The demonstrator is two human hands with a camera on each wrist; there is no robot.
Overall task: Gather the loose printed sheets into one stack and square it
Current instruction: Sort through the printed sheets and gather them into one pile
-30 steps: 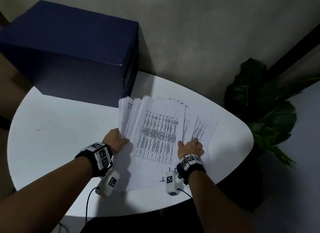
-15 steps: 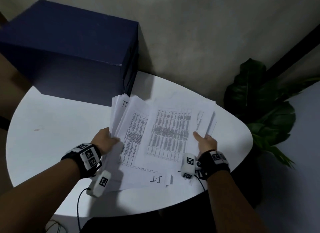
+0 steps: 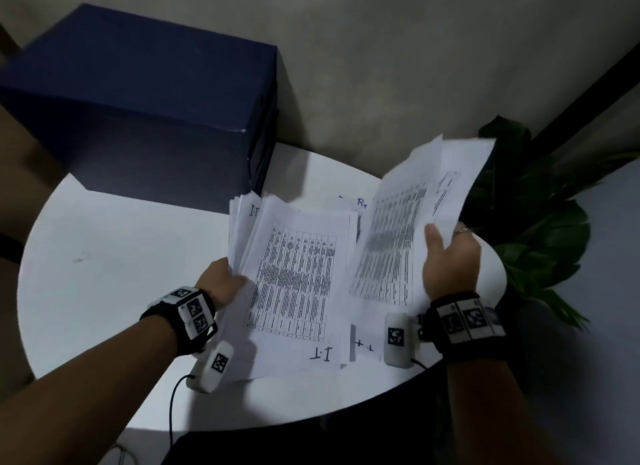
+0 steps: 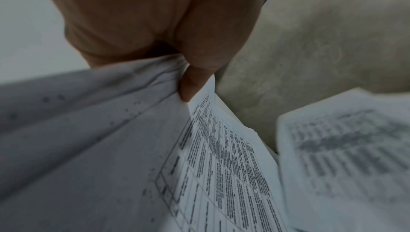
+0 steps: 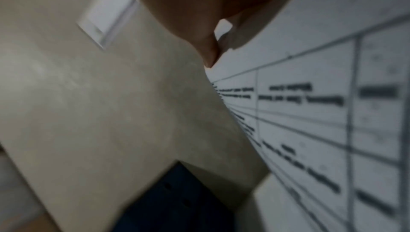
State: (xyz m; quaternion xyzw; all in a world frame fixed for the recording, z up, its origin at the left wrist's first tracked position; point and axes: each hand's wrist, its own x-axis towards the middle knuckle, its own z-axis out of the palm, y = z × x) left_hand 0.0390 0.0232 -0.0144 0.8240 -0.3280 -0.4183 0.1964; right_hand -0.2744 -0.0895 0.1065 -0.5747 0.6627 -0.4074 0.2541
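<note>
A fanned stack of printed sheets (image 3: 294,277) with tables lies on the round white table (image 3: 114,291). My left hand (image 3: 221,281) grips the stack's left edge, thumb on top (image 4: 190,85) and paper bunched under it (image 4: 133,148). My right hand (image 3: 450,260) holds a few loose printed sheets (image 3: 415,222) lifted off the table at the right, thumb on the face of them. In the right wrist view the held sheet (image 5: 321,113) fills the right side below my thumb (image 5: 208,49). A few more sheets (image 3: 360,203) lie under the raised ones.
A large dark blue box (image 3: 149,108) stands at the table's back left, close to the stack's far corner. A leafy plant (image 3: 540,229) stands off the table's right edge. A grey wall (image 3: 381,66) is behind. Wrist camera cables hang over the front edge.
My right hand has lifted a few sheets off the table and swung them up and to the right. My left hand has kept its grip on the stack's left edge.
</note>
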